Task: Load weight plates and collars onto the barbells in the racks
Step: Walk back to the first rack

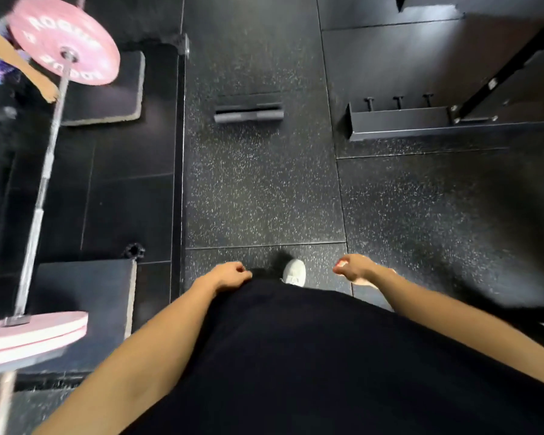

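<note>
A steel barbell (pixel 41 189) runs along the left side. It carries a pink plate (pixel 65 40) on its far end and pink plates (pixel 32 332) on its near end. My left hand (pixel 230 274) hangs by my hip with its fingers loosely curled, holding nothing. At my other side my right hand (pixel 355 267) is also loosely curled and holds nothing. Both hands are well apart from the bar. A small black ring-shaped object (pixel 134 250), perhaps a collar, lies on the floor beside a black pad.
Another person's arm reaches in at the top left, with the hand (pixel 49 91) close to the bar. Black pads (pixel 107 89) lie under the bar ends. A grey floor bracket (pixel 248 113) lies ahead. A rack base (pixel 396 120) with short pegs stands at the right.
</note>
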Demonstrator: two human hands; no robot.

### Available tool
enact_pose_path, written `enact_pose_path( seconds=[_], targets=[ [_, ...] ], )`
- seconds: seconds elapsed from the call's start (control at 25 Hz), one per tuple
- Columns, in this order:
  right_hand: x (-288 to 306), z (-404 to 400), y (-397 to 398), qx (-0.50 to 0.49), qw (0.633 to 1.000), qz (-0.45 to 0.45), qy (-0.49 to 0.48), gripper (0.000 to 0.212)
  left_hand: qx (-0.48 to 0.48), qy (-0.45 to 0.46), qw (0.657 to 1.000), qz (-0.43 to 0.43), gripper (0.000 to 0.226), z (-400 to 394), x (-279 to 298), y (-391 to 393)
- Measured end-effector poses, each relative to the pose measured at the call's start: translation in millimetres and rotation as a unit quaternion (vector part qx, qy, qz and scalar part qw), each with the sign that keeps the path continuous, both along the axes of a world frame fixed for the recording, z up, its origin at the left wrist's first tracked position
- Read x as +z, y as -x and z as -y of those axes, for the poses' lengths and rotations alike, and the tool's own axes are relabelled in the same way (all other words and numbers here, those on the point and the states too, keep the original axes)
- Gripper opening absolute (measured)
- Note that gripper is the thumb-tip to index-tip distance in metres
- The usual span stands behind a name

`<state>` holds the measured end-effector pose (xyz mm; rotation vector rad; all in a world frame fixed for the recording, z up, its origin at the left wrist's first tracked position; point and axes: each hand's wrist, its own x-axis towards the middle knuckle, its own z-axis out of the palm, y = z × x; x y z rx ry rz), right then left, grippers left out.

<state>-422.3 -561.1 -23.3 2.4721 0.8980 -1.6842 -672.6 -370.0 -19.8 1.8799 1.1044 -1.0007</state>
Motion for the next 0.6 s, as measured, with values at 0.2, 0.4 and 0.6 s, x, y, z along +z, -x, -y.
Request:
enact_pose_path(
  seconds=[0.2, 0.4, 0.6],
  targets=[
    [4, -102, -97, -0.027, 0.999, 0.006, -0.032, 0.04, 0.028, -0.039, 0.997, 0.061, 0.036, -102, 7, -107],
    [-20, -210, -181, -0.008, 1.0, 0.003, 0.013, 0.04, -0.01, 0.013, 1.0, 0.024, 0.039, -215, -15, -209],
    [-16, -336, -288, -0.028, 0.999, 0.015, 0.016, 0.031, -0.074, 0.011, 0.997, 0.021, 0.038, -369, -11, -330]
  ],
)
